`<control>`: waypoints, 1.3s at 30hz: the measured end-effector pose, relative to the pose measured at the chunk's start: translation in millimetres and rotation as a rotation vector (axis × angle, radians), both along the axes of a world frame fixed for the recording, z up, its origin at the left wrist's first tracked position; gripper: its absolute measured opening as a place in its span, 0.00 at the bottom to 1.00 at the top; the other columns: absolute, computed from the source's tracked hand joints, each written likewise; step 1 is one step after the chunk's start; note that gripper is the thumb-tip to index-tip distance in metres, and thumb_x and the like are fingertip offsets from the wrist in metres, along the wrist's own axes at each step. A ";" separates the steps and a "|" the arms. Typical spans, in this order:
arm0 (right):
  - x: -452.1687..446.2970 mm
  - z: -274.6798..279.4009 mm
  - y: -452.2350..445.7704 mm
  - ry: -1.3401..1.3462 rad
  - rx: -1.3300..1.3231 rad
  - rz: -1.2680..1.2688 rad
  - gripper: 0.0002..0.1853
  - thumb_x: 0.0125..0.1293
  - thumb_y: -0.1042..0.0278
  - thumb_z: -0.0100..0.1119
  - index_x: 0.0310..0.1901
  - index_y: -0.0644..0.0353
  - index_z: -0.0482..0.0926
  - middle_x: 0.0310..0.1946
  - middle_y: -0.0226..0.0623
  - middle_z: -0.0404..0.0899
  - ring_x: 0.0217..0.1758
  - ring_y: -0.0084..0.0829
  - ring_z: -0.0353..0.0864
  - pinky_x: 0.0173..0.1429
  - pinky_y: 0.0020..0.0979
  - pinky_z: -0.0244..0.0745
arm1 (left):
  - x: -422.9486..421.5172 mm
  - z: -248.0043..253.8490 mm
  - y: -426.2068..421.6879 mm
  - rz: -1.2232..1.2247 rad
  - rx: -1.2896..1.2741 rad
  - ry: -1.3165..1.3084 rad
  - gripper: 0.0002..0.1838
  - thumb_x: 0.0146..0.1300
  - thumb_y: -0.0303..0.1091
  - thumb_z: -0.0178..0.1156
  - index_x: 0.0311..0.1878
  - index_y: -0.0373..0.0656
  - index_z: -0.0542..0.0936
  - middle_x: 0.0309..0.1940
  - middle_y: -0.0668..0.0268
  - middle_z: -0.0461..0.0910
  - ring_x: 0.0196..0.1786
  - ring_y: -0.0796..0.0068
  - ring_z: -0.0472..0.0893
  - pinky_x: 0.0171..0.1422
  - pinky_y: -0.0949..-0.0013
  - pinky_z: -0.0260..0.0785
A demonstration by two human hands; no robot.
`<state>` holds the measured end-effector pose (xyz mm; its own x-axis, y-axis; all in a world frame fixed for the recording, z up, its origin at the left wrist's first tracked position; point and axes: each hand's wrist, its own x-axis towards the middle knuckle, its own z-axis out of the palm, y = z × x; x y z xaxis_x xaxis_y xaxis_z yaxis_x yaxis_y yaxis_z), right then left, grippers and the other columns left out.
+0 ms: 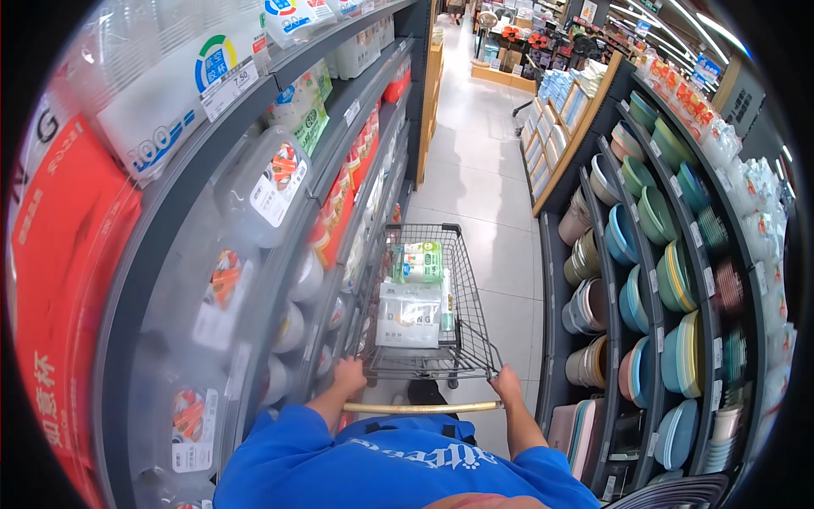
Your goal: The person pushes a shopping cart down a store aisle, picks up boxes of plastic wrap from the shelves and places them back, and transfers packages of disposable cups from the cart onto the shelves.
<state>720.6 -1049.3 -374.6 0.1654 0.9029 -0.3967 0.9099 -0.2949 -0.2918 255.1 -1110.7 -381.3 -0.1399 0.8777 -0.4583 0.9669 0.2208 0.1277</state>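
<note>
The cart (pixel 481 301) stands before me in the aisle, a hand curled on each near corner.
My left hand (pixel 350 376) closes on the near left corner and my right hand (pixel 506 384) on the near right, just beyond the yellow bar (pixel 424 408); how my fingers wrap underneath, I cannot tell. I'd press evenly with both arms and favour the right, since the left shelf (pixel 292 216) looks closer than the right shelf (pixel 551 331). Gentle steering should keep the white bag (pixel 407 316) and the green pack (pixel 420 262) beyond it from sliding. The wheels are mostly hidden, the small print is unreadable, and the round dark border cuts off both shelves.
</note>
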 end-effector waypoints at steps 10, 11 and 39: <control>-5.1 1.5 -55.5 -0.034 0.004 -0.021 0.27 0.54 0.60 0.75 0.49 0.67 0.75 0.43 0.58 0.85 0.50 0.59 0.84 0.55 0.52 0.80 | -12.0 10.8 -48.8 -0.069 -0.106 -0.057 0.21 0.54 0.36 0.67 0.52 0.42 0.83 0.55 0.53 0.79 0.56 0.49 0.83 0.60 0.52 0.77; -4.7 -0.4 -62.0 -0.039 0.005 -0.009 0.27 0.54 0.60 0.75 0.49 0.67 0.75 0.43 0.58 0.85 0.50 0.59 0.84 0.55 0.52 0.80 | -14.0 12.5 -56.0 -0.083 -0.098 -0.066 0.20 0.54 0.36 0.66 0.51 0.42 0.83 0.55 0.53 0.79 0.56 0.49 0.82 0.60 0.52 0.77; 0.4 -28.5 -273.1 0.046 0.086 0.057 0.11 0.70 0.75 0.46 0.48 0.73 0.72 0.37 0.67 0.81 0.43 0.66 0.82 0.47 0.60 0.77 | -16.3 -43.8 -270.3 -0.179 0.081 0.051 0.14 0.63 0.39 0.65 0.44 0.37 0.79 0.41 0.50 0.81 0.43 0.45 0.85 0.48 0.48 0.79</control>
<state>721.0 -1322.4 -403.1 0.0963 0.9415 -0.3230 0.9095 -0.2151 -0.3558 238.8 -1381.0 -425.1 0.0001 0.9245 -0.3812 0.9955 0.0362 0.0879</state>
